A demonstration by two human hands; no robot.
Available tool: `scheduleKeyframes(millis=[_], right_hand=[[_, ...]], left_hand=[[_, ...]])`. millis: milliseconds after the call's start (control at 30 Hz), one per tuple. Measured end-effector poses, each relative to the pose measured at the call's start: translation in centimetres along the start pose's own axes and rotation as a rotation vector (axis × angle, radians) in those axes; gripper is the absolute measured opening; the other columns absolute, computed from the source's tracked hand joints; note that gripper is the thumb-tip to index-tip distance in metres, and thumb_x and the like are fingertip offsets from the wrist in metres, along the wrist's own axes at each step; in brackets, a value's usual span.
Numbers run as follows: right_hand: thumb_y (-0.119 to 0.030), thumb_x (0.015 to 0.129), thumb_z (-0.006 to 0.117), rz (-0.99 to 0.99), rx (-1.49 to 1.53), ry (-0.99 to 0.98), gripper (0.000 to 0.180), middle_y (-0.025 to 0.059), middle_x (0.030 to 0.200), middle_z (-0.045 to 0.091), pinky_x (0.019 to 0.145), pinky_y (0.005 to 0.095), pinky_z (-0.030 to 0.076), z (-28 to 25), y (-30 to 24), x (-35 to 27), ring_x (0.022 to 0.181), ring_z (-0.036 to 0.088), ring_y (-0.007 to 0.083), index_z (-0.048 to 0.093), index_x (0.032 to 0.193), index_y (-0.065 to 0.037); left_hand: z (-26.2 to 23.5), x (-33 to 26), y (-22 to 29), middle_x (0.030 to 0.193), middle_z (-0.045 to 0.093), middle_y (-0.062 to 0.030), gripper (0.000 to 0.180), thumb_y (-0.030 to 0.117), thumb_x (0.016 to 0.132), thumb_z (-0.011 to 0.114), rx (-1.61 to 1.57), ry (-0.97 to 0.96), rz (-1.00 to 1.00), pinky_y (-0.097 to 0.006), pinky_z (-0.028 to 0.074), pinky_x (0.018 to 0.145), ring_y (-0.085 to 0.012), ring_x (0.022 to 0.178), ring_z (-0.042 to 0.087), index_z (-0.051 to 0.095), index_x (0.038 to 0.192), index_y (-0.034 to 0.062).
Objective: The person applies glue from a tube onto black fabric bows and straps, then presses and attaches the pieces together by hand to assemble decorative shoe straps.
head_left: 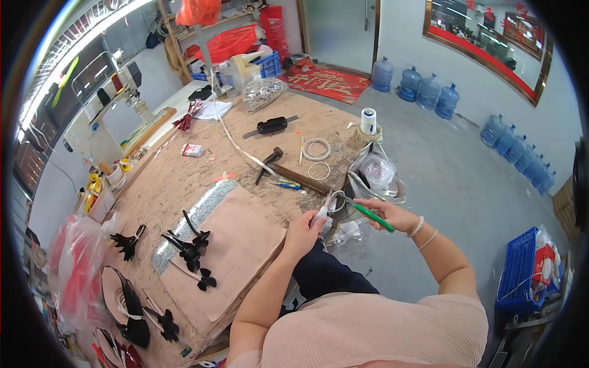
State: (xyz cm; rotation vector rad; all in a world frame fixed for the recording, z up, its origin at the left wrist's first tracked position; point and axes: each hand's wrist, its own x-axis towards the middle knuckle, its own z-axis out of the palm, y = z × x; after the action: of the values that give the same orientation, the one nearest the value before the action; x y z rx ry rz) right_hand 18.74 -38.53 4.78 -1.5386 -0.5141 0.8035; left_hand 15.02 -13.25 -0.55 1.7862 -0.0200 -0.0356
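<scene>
A person seated at the near edge of a long, worn wooden table (pixel 184 178) looked down at both hands, raised just off the table's right side. The left hand (pixel 305 228) was clenched around a small white tube (pixel 321 214), its tip pointing up toward the other hand. The right hand (pixel 388 213) gripped a green-handled tool (pixel 372 216) that slanted across the fingers, and between the two hands sat a thin pale ring (pixel 337 200); whether the tool touched the ring could not be told. On the table to the left lay a sheet of brown cardboard (pixel 239 245) with several black bow-like pieces (pixel 191 248) on it. Farther up the table lay a hammer (pixel 269 163), coils of white cord (pixel 316 149) and a white spool (pixel 368 121).
</scene>
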Motion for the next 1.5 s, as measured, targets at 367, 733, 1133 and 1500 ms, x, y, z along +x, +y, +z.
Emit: scheduleKeyframes(millis=[367,733,1133,1500], right_hand=[[-0.012,0.071,0.069,0.01,-0.054,0.11,0.07,-0.0019,0.098,0.039,0.07,0.0214,0.043,-0.8,2.0,-3.4,0.081,0.043,0.0075,0.035,0.132,-0.014],[-0.003,0.071,0.065,0.221,0.401,0.745,0.061,-0.0006,0.089,0.043,0.047,0.023,0.043,1.9,10.8,-15.6,0.055,0.048,0.007,0.041,0.127,-0.008],[-0.02,0.063,0.072,-0.361,-0.986,0.763,0.052,0.0154,0.091,0.051,0.072,0.0369,0.042,-2.6,2.4,9.3,0.085,0.051,0.0314,0.053,0.109,-0.006],[-0.001,0.079,0.055,-0.28,0.091,-0.251,0.023,0.0036,0.094,0.057,0.078,0.0236,0.043,16.1,1.1,14.2,0.089,0.053,0.0113,0.057,0.102,0.0]], left_hand=[[2.2,1.0,-0.5,0.075,0.061,-0.0112,0.024,0.017,0.081,0.056,0.098,-0.153,0.042,-0.029,0.044,0.063,-0.0188,0.068,0.058,0.058,0.099,0.0017],[10.9,1.1,-2.2,0.08,0.062,-0.0148,0.025,0.018,0.078,0.06,0.251,-0.386,0.171,-0.033,0.044,0.065,-0.026,0.074,0.059,0.058,0.098,0.0031],[3.5,-4.1,-0.8,0.087,0.062,-0.0043,0.025,0.006,0.081,0.058,-0.265,-0.019,0.029,-0.02,0.045,0.071,-0.0087,0.078,0.057,0.054,0.104,-0.0021],[-6.4,-11.4,-0.4,0.088,0.058,-0.005,0.025,0.006,0.082,0.057,-0.253,0.751,0.179,-0.022,0.046,0.072,-0.0096,0.082,0.056,0.049,0.105,-0.0014]])
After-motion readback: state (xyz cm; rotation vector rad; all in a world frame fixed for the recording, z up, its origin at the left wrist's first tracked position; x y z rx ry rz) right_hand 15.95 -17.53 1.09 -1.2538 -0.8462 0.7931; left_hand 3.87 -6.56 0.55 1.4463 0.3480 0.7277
